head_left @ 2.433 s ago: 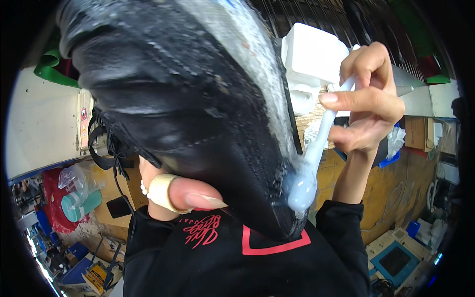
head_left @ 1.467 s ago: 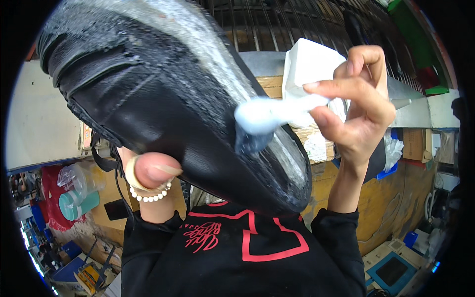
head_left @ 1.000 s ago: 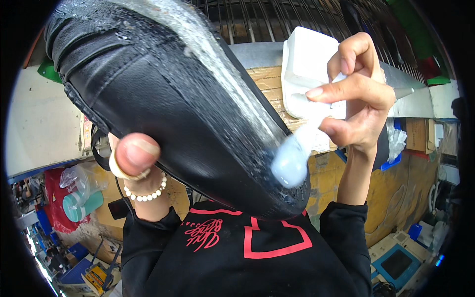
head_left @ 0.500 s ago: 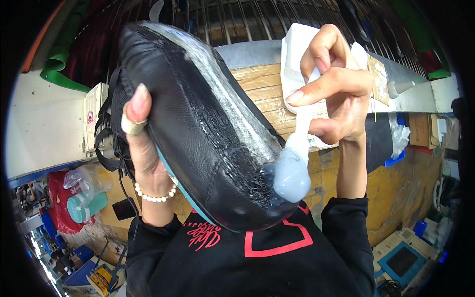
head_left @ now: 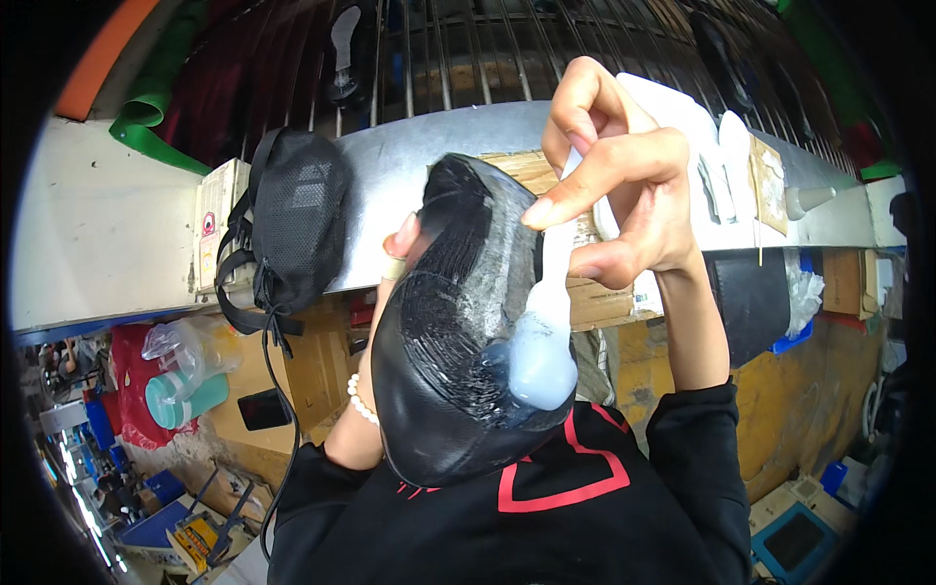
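Note:
A black leather shoe upper, pulled over a form, is tilted in front of my chest with its underside facing up. Wet, glossy streaks cover the black margin beside a rough grey strip along its middle. My left hand grips it from the left side; the thumb shows, while most fingers are hidden behind it. In my right hand a white-handled brush is pinched between thumb and fingers. Its whitish, glue-coated head touches the margin near the rounded lower end of the upper.
On the metal-topped bench lie a black mesh bag with straps, a cardboard piece, a white tray and a white nozzle. Metal bars run behind. Lower left are a phone and teal container.
The shoe upper has turned more upright and moved away from the mesh bag, toward the right. My left hand moved with it. The brush shifted slightly left, staying at the rounded end.

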`<move>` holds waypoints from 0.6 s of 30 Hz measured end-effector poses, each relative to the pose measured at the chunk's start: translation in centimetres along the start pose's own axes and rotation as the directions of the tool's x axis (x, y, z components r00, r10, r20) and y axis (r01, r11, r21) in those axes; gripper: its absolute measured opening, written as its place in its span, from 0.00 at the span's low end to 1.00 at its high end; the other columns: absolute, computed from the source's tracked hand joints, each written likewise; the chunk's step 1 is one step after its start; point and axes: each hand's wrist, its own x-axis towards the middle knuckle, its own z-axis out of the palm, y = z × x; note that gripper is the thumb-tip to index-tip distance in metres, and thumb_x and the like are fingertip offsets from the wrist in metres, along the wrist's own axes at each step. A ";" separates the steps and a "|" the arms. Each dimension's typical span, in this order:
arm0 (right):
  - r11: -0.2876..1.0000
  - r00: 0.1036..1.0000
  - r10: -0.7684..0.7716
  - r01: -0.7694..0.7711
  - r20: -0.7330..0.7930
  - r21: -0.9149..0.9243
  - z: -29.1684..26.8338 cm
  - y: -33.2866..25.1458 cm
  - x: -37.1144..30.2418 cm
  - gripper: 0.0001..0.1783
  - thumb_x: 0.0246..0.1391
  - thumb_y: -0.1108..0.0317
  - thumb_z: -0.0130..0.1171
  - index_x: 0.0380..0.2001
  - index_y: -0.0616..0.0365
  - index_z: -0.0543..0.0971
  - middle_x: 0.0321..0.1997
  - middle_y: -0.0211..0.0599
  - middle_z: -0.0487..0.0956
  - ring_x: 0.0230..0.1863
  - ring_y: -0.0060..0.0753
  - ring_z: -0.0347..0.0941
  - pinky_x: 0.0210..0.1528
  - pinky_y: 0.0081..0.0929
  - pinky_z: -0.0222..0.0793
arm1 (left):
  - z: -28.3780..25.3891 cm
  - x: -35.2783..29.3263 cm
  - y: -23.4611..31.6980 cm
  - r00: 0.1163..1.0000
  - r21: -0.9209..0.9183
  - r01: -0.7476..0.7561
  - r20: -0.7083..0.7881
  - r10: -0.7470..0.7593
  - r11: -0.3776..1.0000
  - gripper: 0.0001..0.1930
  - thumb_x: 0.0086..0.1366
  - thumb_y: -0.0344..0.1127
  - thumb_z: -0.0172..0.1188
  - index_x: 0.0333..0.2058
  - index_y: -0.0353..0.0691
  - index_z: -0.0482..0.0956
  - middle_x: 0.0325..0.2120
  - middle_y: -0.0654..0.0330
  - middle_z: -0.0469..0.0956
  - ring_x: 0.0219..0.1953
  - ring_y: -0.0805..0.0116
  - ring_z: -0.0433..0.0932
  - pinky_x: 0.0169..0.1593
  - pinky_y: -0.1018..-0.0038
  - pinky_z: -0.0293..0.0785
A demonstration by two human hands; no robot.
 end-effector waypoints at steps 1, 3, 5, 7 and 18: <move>1.000 1.000 -0.004 0.004 0.013 0.009 0.2 0.2 0.2 0.22 0.29 0.54 0.81 0.31 0.52 0.90 0.36 0.27 0.61 0.34 0.24 0.63 0.34 0.21 0.59 | 0.0 0.1 -0.3 1.000 0.012 0.010 0.008 -0.010 1.000 0.34 0.68 0.58 0.58 0.61 0.37 0.69 0.54 0.51 0.76 0.52 0.58 0.78 0.58 0.61 0.76; 0.999 1.000 -0.003 0.002 0.024 0.043 0.6 0.5 0.7 0.22 0.29 0.54 0.81 0.31 0.51 0.90 0.36 0.27 0.61 0.34 0.23 0.63 0.34 0.21 0.59 | -0.1 0.1 -1.1 0.999 0.030 0.037 0.033 -0.038 0.999 0.34 0.67 0.58 0.58 0.61 0.37 0.69 0.55 0.51 0.76 0.53 0.58 0.77 0.58 0.60 0.75; 0.999 0.999 -0.021 0.020 0.042 0.027 0.9 0.8 1.1 0.22 0.28 0.56 0.82 0.31 0.51 0.90 0.35 0.26 0.61 0.34 0.23 0.63 0.34 0.21 0.59 | -0.1 -0.5 -1.9 0.998 0.055 0.051 0.041 -0.054 0.997 0.35 0.66 0.58 0.59 0.61 0.37 0.69 0.55 0.51 0.75 0.53 0.58 0.77 0.58 0.60 0.74; 0.997 1.000 -0.008 0.006 0.027 0.081 1.0 0.9 1.2 0.20 0.26 0.63 0.81 0.30 0.52 0.90 0.34 0.26 0.63 0.36 0.23 0.63 0.35 0.22 0.60 | -0.2 -1.3 -2.8 0.997 0.079 0.061 0.040 -0.064 0.995 0.36 0.65 0.58 0.59 0.62 0.37 0.69 0.56 0.51 0.75 0.54 0.57 0.76 0.59 0.59 0.74; 0.988 0.994 0.028 -0.043 0.109 0.145 0.5 1.9 0.4 0.17 0.30 0.63 0.82 0.28 0.52 0.90 0.32 0.26 0.66 0.37 0.24 0.64 0.38 0.26 0.60 | -0.1 -2.0 -4.6 0.981 0.250 0.095 0.143 -0.134 0.964 0.39 0.60 0.60 0.63 0.62 0.38 0.69 0.57 0.51 0.73 0.57 0.55 0.72 0.60 0.55 0.69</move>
